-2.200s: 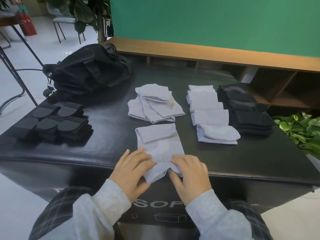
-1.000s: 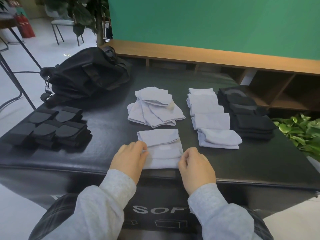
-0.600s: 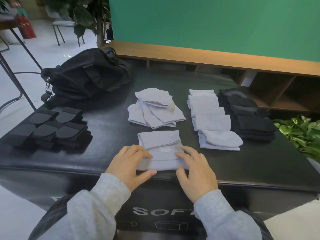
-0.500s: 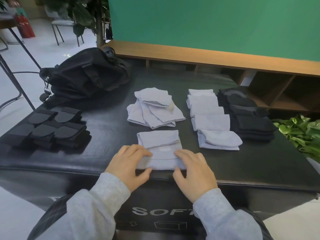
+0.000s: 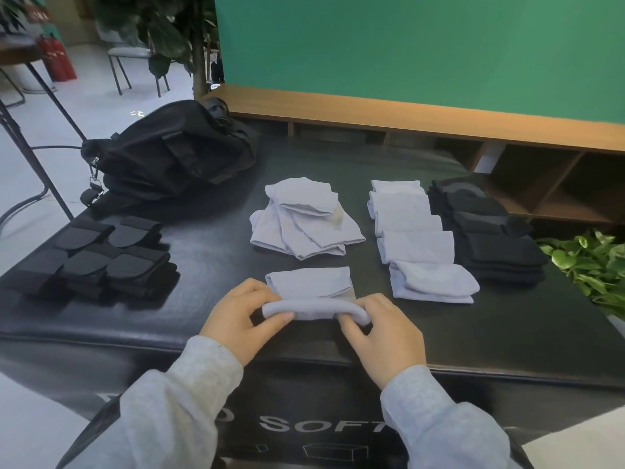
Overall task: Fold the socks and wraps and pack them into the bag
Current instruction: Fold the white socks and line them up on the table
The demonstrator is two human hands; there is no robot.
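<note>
Mid-fold on one pale sock (image 5: 313, 292), close to the near edge of the worktop (image 5: 216, 262), about midway along it. Left hand (image 5: 241, 321) pinching the left end of the sock's rolled near edge, thumb below and fingers curled over the top. Right hand (image 5: 385, 328) doing the same at the right end, fingers wrapped round the roll. Near edge lifted clear of the worktop and turned over; far half lying flat, cuff end away from the body.

By the look of it, the step in hand: bringing the near fold up and over the far half. Next move likely calls for carrying both ends forward together, level, landing the roll square on the flat part, then pressing it down so nothing springs open. Uneven pull from either hand would probably skew the fold.

Farther in, toward the middle: loose pile (image 5: 306, 220) of pale socks, apparently not yet folded. To its right, a neat row (image 5: 414, 238) of folded pale socks running near to far, and beside that, toward the right edge, a dark stack (image 5: 487, 233). Near the left edge: black wraps (image 5: 98, 257), already folded into small bundles. At the far left corner: bag (image 5: 172, 157), black, slumped, looking closed; nothing seen packed yet.
</note>
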